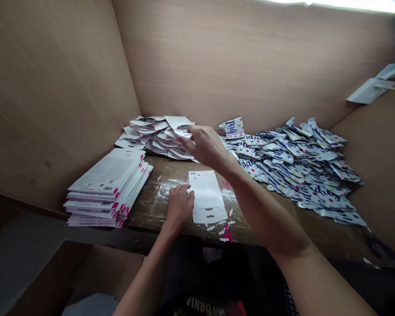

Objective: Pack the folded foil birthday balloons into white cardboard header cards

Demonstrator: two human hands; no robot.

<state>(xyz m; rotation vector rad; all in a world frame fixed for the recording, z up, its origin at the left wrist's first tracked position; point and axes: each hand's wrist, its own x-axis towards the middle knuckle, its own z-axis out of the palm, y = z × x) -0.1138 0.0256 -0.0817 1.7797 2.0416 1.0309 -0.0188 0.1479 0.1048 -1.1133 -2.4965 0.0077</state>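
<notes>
A white printed card packet lies flat on the brown table, its slotted end toward me. My left hand rests at the packet's left edge with fingers apart, holding nothing. Over the back of the table, my right hand reaches to the right side of a loose heap of white packets; its thumb and fingers are apart, with nothing visibly gripped. A neat stack of white packets with pink edges stands at the left.
Many folded foil pieces with dots and lettering are heaped at the right. Small white and pink paper scraps lie near the front edge. Cardboard-coloured walls enclose the back and sides. An open box sits below left.
</notes>
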